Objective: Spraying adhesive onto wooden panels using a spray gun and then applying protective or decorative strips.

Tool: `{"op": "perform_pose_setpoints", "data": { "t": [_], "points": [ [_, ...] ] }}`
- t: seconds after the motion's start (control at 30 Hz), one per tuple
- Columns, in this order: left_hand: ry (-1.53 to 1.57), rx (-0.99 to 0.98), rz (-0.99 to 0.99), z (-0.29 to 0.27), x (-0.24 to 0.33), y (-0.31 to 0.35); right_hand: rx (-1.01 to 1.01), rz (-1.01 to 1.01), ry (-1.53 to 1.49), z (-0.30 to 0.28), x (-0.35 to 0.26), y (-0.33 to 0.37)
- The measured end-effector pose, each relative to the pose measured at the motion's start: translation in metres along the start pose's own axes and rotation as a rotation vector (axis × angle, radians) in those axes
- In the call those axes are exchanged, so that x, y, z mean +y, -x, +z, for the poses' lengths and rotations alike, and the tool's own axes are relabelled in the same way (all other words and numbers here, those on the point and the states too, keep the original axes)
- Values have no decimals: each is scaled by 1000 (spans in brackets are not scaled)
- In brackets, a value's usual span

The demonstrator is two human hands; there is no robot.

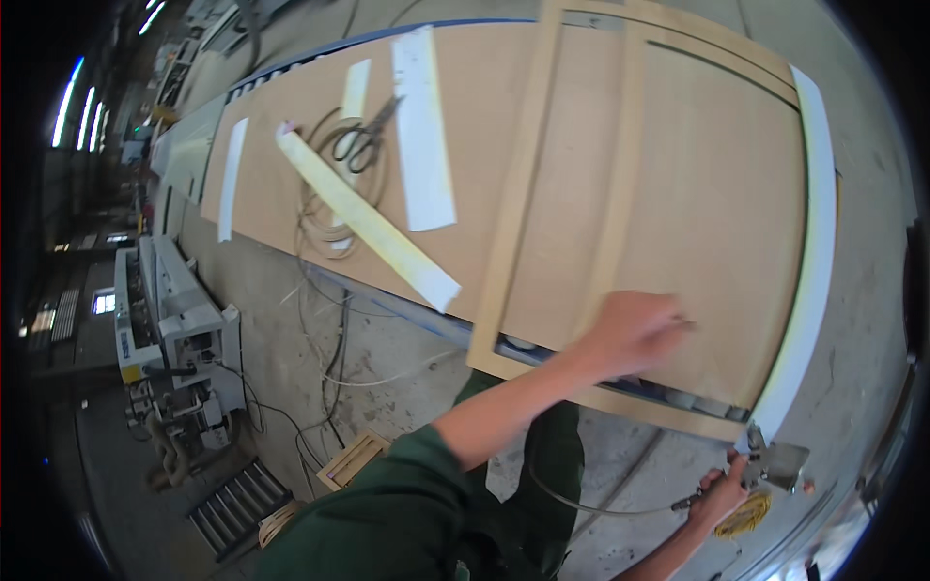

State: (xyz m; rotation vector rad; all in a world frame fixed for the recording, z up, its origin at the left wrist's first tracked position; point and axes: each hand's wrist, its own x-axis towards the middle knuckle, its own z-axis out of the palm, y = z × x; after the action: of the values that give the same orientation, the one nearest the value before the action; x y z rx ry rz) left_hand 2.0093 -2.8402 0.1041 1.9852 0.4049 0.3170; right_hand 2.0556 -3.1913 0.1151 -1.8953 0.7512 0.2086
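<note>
Grey floor (872, 194) | hose-fed tool (759, 463) clasped in right grip (725, 496), beside wooden frame (518, 194) | left grip (641, 334) curled, contents unclear

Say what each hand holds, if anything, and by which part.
Right hand: what looks like a metal spray gun, apparently by its handle. Left hand: blurred; can't tell if anything is held.

- This looks like a woodworking shop.
- A wooden frame (625, 126) lies over a long table (484, 126) with a board top.
- A metal tool (759, 467) has a hose (601, 510) running to it.
- A big machine (184, 320) and a rack of rollers (237, 508) stand at the left.
- Cables (340, 363) trail over a bare grey floor (412, 373).
- Strip lights (66, 111) glow in the hall beyond.
</note>
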Motion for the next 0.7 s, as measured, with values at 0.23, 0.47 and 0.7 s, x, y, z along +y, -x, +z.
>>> {"op": "perform_pose_setpoints", "data": {
  "t": [0.23,0.47,0.7],
  "points": [
    [-836,455,-322,-315,-132,134,-7,-8,1,1,2,-10],
    [-1219,909,-567,-445,-226,114,-28,130,14,-16,8,-37],
    [-660,220,-844,-364,-171,-16,4,106,16,-9,8,-33]
  ]
}}
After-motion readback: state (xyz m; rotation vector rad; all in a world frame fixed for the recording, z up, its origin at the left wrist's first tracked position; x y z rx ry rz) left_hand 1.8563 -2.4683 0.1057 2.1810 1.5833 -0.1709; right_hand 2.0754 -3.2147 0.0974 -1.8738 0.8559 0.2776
